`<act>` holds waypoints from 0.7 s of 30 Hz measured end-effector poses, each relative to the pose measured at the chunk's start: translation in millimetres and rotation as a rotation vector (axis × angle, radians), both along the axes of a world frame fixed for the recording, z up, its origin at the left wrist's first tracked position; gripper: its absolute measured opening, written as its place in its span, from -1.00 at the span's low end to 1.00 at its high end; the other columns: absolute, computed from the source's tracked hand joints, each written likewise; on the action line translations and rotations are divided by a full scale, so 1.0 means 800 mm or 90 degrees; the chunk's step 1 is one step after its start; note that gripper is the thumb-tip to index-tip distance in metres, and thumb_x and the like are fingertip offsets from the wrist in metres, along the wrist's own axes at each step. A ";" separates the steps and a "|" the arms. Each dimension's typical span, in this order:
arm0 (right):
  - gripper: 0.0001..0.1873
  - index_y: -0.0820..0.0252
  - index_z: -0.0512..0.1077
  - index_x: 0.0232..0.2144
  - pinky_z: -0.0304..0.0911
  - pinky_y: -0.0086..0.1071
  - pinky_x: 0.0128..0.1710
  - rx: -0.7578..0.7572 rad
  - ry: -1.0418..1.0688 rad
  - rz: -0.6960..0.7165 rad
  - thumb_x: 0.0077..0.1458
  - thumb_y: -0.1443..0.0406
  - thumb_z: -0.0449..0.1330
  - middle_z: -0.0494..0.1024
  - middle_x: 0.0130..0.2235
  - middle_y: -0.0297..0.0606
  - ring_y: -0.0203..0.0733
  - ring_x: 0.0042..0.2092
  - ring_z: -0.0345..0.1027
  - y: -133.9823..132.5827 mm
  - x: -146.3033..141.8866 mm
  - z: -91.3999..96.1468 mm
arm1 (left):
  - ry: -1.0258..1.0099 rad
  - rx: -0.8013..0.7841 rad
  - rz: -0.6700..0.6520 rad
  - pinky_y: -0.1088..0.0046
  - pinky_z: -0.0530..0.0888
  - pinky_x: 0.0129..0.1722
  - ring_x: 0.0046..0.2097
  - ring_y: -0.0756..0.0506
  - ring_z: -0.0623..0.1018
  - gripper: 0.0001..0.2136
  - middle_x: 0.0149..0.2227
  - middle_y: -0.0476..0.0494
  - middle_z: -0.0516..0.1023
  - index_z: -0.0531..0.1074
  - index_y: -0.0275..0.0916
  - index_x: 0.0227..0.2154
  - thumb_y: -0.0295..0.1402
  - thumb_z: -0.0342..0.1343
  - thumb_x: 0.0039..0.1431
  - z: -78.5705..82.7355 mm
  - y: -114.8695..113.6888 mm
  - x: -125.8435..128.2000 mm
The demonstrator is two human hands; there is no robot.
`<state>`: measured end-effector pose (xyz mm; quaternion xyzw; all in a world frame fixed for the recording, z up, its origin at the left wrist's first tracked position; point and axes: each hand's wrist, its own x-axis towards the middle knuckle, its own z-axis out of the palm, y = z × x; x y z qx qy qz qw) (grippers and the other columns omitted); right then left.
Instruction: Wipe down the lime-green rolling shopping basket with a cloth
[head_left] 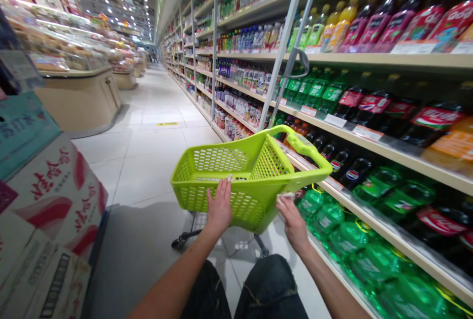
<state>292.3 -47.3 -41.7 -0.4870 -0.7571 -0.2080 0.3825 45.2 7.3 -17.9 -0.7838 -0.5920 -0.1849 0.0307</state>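
Note:
A lime-green shopping cart [236, 188] with a perforated plastic basket stands in front of my knees, its handle toward the right. My left hand [219, 205] lies against the near side of the basket, fingers stretched up to the rim and thumb apart. A small white bit shows at its fingertips; what it is I cannot tell. Bunched in the fingers of my right hand [293, 220] is a white cloth [285, 196], beside the basket's right end, below the handle. Whether the cloth touches the plastic is unclear.
Drink shelves [369, 131] run along the right, close to the cart, with large green bottles [373, 255] at the bottom. Stacked cartons [55, 186] stand close on the left. Beyond them is a rounded display counter [81, 97]. A tiled aisle [151, 107] stretches ahead.

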 end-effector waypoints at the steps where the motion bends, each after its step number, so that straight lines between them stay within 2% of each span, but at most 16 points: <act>1: -0.46 0.12 0.36 -0.10 0.20 -0.18 0.04 -0.018 -0.010 0.022 -0.04 0.58 -0.17 0.38 0.01 -0.21 -0.20 0.13 0.10 -0.004 0.002 0.001 | 0.002 0.003 -0.001 -0.05 -0.11 0.16 0.25 -0.12 -0.08 -0.34 0.25 -0.15 -0.10 -0.09 -0.35 0.17 -0.58 -0.20 -0.10 0.000 0.000 0.000; 3: -0.45 0.12 0.36 -0.10 0.15 -0.17 0.07 -0.001 0.020 0.006 -0.06 0.58 -0.16 0.34 0.04 -0.23 -0.19 0.14 0.08 -0.006 0.016 0.027 | 0.004 0.008 0.001 -0.04 -0.11 0.16 0.25 -0.12 -0.08 -0.34 0.25 -0.15 -0.10 -0.09 -0.36 0.17 -0.58 -0.20 -0.10 -0.001 0.000 0.002; 6: -0.46 0.15 0.34 -0.06 0.00 -0.06 0.14 0.126 0.141 -0.114 -0.08 0.56 -0.12 0.23 0.12 -0.22 -0.12 0.17 0.02 0.003 0.045 0.086 | 0.004 0.015 0.015 -0.04 -0.07 0.15 0.25 -0.14 -0.07 -0.34 0.24 -0.18 -0.09 -0.09 -0.38 0.17 -0.58 -0.19 -0.10 -0.002 0.000 0.005; 8: -0.45 0.17 0.33 -0.05 -0.04 -0.04 0.15 0.151 0.168 -0.135 -0.09 0.57 -0.10 0.20 0.14 -0.22 -0.11 0.17 0.00 0.010 0.052 0.096 | 0.008 0.023 0.025 -0.03 -0.04 0.15 0.25 -0.15 -0.06 -0.34 0.24 -0.21 -0.08 -0.08 -0.40 0.17 -0.57 -0.18 -0.10 -0.002 -0.001 0.007; 10: -0.42 0.17 0.33 -0.06 -0.02 -0.06 0.14 0.103 0.147 -0.097 -0.11 0.59 -0.13 0.22 0.13 -0.22 -0.12 0.18 -0.01 0.012 0.044 0.070 | 0.016 0.030 0.030 -0.01 -0.02 0.15 0.25 -0.15 -0.06 -0.34 0.24 -0.20 -0.06 -0.07 -0.39 0.16 -0.57 -0.18 -0.11 -0.002 -0.001 0.007; 13: -0.39 0.14 0.35 -0.07 0.09 -0.17 0.10 -0.028 0.081 0.000 -0.11 0.62 -0.17 0.32 0.06 -0.23 -0.20 0.15 0.05 0.002 0.016 0.001 | 0.035 0.035 0.031 0.01 0.02 0.14 0.24 -0.13 -0.04 -0.34 0.24 -0.17 -0.05 -0.06 -0.37 0.16 -0.55 -0.17 -0.11 -0.002 -0.001 0.005; 14: -0.38 0.13 0.35 -0.07 0.13 -0.21 0.08 -0.064 0.066 0.034 -0.12 0.63 -0.17 0.34 0.04 -0.24 -0.22 0.14 0.09 -0.004 0.009 -0.014 | 0.041 0.036 0.031 0.02 0.02 0.14 0.24 -0.13 -0.03 -0.34 0.24 -0.17 -0.05 -0.06 -0.37 0.16 -0.55 -0.17 -0.11 -0.002 -0.001 0.005; 15: -0.38 0.12 0.36 -0.08 0.15 -0.23 0.07 -0.083 0.061 0.058 -0.12 0.63 -0.17 0.35 0.04 -0.25 -0.23 0.13 0.11 -0.009 0.006 -0.019 | 0.046 0.039 0.030 0.02 0.03 0.14 0.24 -0.12 -0.03 -0.34 0.24 -0.16 -0.05 -0.06 -0.36 0.16 -0.55 -0.17 -0.11 -0.002 -0.001 0.004; 16: -0.38 0.11 0.36 -0.08 0.14 -0.23 0.08 -0.079 0.072 0.065 -0.12 0.63 -0.17 0.33 0.05 -0.26 -0.23 0.12 0.11 -0.012 0.007 -0.015 | 0.049 0.041 0.029 0.01 0.03 0.14 0.24 -0.12 -0.03 -0.34 0.24 -0.15 -0.05 -0.06 -0.36 0.16 -0.55 -0.18 -0.11 -0.002 -0.001 0.004; 18: -0.39 0.11 0.34 -0.06 0.06 -0.17 0.12 -0.007 0.131 0.028 -0.11 0.61 -0.14 0.24 0.11 -0.27 -0.18 0.14 0.07 -0.014 0.021 0.021 | 0.049 0.044 0.027 0.01 0.02 0.14 0.25 -0.12 -0.04 -0.34 0.24 -0.16 -0.07 -0.07 -0.37 0.17 -0.55 -0.18 -0.11 -0.003 -0.001 0.005; 21: -0.43 0.14 0.33 -0.05 -0.06 -0.08 0.17 0.142 0.207 -0.078 -0.11 0.58 -0.09 0.17 0.15 -0.26 -0.11 0.17 0.01 0.001 0.045 0.095 | 0.039 0.040 0.034 0.01 0.02 0.14 0.25 -0.13 -0.06 -0.33 0.24 -0.19 -0.09 -0.09 -0.40 0.17 -0.54 -0.17 -0.12 -0.004 -0.004 0.008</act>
